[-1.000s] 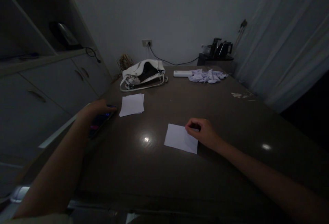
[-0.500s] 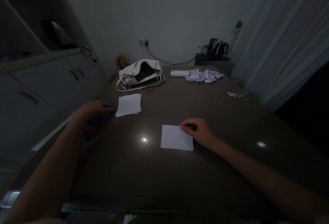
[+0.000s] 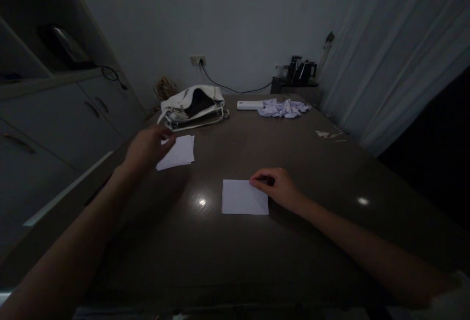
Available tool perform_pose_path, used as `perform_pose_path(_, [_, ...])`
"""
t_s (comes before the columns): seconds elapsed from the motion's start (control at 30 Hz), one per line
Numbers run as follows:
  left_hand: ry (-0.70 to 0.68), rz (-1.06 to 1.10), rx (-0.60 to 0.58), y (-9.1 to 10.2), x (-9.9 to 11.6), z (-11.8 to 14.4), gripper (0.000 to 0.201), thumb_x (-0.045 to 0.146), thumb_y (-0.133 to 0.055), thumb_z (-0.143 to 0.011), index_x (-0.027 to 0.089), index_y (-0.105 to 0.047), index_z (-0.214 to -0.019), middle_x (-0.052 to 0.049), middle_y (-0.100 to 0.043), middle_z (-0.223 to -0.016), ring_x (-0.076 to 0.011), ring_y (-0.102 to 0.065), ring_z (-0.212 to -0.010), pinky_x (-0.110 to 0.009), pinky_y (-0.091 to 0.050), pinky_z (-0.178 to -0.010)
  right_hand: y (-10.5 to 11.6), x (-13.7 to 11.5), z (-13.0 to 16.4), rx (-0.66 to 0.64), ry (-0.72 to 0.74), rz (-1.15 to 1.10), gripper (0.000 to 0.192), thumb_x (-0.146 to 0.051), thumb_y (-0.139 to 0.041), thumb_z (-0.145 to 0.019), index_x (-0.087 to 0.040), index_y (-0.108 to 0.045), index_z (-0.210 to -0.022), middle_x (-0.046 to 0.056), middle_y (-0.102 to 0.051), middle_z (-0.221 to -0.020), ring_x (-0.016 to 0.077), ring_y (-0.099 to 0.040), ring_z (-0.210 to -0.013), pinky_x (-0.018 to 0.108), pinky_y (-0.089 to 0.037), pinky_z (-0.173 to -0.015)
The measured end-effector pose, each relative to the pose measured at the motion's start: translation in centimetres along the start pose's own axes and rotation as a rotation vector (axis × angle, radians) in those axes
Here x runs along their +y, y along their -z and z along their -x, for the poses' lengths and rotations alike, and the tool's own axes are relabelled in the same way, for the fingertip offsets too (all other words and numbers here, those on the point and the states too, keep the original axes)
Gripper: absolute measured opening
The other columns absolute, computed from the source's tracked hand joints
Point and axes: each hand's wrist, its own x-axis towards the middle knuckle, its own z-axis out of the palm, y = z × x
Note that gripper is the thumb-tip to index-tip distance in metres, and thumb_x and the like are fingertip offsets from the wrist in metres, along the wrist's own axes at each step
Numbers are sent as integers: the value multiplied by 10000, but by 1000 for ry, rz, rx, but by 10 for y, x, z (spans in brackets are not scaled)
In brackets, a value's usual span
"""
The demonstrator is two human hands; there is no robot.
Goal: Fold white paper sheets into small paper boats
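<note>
Head view shows the right hand (image 3: 279, 190) pinching the single paper sheet (image 3: 243, 197), while the left hand (image 3: 147, 147) hovers released over the paper stack (image 3: 178, 152). A careless pinch there could lift several sheets, or slide the stack across the glossy table (image 3: 257, 261).

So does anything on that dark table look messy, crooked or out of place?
A heap of crumpled pale paper lies at the far end beside a white oblong block. Small pale scraps are scattered near the right edge. The white handbag lies slumped open. The single white sheet lies flat.
</note>
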Motion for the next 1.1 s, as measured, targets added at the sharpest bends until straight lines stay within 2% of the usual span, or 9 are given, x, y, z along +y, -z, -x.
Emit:
perform_pose_path(0.03, [-67,39,-40,-8,18,4,386,433,-493,-898,104,-668,-1001,-111,-689,-1008,-206,-603,-841,-289,-448,-747,0,-1,0,2,-4,-7,130,-267,-635,-824,-166,-707,-789,7,-674,-701,98,-531,-588,224,-347,-532])
perform_pose_path(0.1, [-236,143,-200,-25,54,16,339,480,-539,-868,207,-698,-990,-17,-710,-970,-163,-619,-827,-226,-453,-716,0,-3,0,8,-10,-15,122,-262,-644,-814,-162,-702,-774,2,-660,-680,95,-523,-579,222,-345,-526])
perform_pose_path(0.13, [-356,253,-321,-34,69,23,342,472,-533,-877,207,-696,-1021,-24,-712,-981,-170,-622,-848,-231,-452,-719,-1,-3,0,8,-12,-17,121,-261,-647,-810,-161,-701,-769,1,-655,-673,94,-520,-577,222,-346,-525])
perform_pose_path(0.17, [-417,342,-403,-43,81,30,347,472,-539,-877,201,-698,-1024,-31,-713,-974,-175,-623,-846,-235,-452,-708,-1,-4,0,9,-14,-19,122,-262,-647,-809,-160,-701,-767,0,-652,-669,94,-519,-575,223,-347,-524])
perform_pose_path(0.27, [-432,433,-484,-63,100,45,334,418,-494,-911,165,-712,-917,-30,-696,-804,-149,-593,-680,-231,-410,-610,-1,-2,0,13,-36,-26,134,-275,-647,-806,-160,-701,-764,7,-656,-673,99,-523,-574,226,-356,-519])
perform_pose_path(0.37, [-363,441,-484,-73,99,49,362,417,-478,-911,145,-703,-830,-15,-636,-666,-135,-532,-589,-231,-352,-538,1,3,-1,41,-81,-51,144,-288,-649,-798,-161,-697,-747,19,-665,-678,111,-549,-587,230,-381,-523])
perform_pose_path(0.53, [-335,444,-481,-76,89,44,377,420,-463,-913,143,-691,-798,-6,-599,-632,-132,-501,-573,-230,-335,-521,8,12,-4,61,-162,-63,131,-271,-638,-788,-165,-690,-730,39,-683,-687,135,-593,-623,245,-434,-556])
perform_pose_path(0.83, [-234,465,-396,-81,79,39,334,450,-538,-870,151,-676,-815,-22,-635,-695,-154,-547,-624,-238,-380,-547,16,14,-4,102,-191,75,117,-242,-640,-793,-158,-686,-726,38,-669,-659,142,-590,-608,256,-420,-554])
perform_pose_path(1.1, [-230,500,-370,-82,85,45,340,496,-642,-788,166,-567,-758,15,-553,-633,-138,-504,-569,-235,-349,-511,13,10,-3,87,-150,88,122,-240,-618,-802,-163,-650,-713,32,-656,-663,134,-587,-609,250,-426,-569])
